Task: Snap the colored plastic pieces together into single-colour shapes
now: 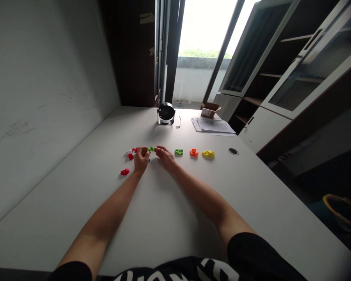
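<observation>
Green plastic piece [150, 149] sits at the fingertips of the left grip [141, 159], which is curled nearly closed and appears to pinch it, the piece's long axis running roughly sideways above the white counter [163, 218]. The right grip [165, 157], partly open and holding nothing visible, lies just to its right. In the head view, a red piece [124, 171] and a white piece [128, 152] lie left; a lone green piece [179, 152], orange piece [194, 153] and yellow piece [208, 154] line up rightward.

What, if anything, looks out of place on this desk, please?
One red plastic piece lies by itself, nearer the person than the other coloured pieces, which cluster by the left hand or sit in a row.
</observation>
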Tool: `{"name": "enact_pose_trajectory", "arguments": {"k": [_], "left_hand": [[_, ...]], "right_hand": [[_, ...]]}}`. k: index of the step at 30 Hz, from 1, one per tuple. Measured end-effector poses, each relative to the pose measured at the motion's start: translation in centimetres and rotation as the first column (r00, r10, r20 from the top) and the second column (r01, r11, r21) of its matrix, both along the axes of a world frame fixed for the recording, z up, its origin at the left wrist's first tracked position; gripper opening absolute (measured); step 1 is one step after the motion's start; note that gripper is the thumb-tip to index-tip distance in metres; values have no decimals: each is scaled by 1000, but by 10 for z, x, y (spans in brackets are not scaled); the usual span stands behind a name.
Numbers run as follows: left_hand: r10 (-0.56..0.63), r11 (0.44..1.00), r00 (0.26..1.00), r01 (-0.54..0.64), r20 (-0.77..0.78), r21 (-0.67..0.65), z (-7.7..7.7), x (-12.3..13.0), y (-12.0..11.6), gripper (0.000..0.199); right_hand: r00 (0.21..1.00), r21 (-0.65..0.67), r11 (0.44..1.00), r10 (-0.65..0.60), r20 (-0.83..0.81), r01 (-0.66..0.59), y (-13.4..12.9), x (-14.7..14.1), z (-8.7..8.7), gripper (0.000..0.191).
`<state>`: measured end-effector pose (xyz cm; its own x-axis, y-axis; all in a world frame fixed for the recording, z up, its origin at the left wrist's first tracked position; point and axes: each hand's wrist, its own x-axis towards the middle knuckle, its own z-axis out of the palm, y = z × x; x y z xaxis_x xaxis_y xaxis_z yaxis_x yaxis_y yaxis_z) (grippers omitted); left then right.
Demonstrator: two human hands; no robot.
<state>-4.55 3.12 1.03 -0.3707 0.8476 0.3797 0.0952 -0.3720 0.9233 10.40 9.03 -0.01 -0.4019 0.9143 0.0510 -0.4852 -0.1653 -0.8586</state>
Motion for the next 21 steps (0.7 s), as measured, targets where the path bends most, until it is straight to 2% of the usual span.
{"name": "enact_pose_trajectory", "arguments": {"k": [5, 10, 14, 18, 21], "left_hand": [[-210, 977, 973, 213, 93, -18, -2, 22, -1, 25], [-356, 933, 934, 357, 26, -36, -10, 26, -3, 26], [-365, 930, 930, 363, -32, -59, -10, 21, -5, 25], [-344, 938, 933, 335, -103, -92, -9, 22, -7, 23], [-318, 946, 936, 303, -153, -112, -7, 23, -8, 29]], "right_hand": [[999, 25, 998, -51, 7, 51, -28, 31, 4, 33], [979, 125, 984, -145, 146, 128, -43, 42, 6, 40], [939, 253, 961, -181, 292, 107, -46, 42, 7, 38], [918, 292, 953, -189, 349, 86, -44, 42, 7, 31], [919, 303, 950, -188, 347, 80, -40, 45, 7, 29]]}}
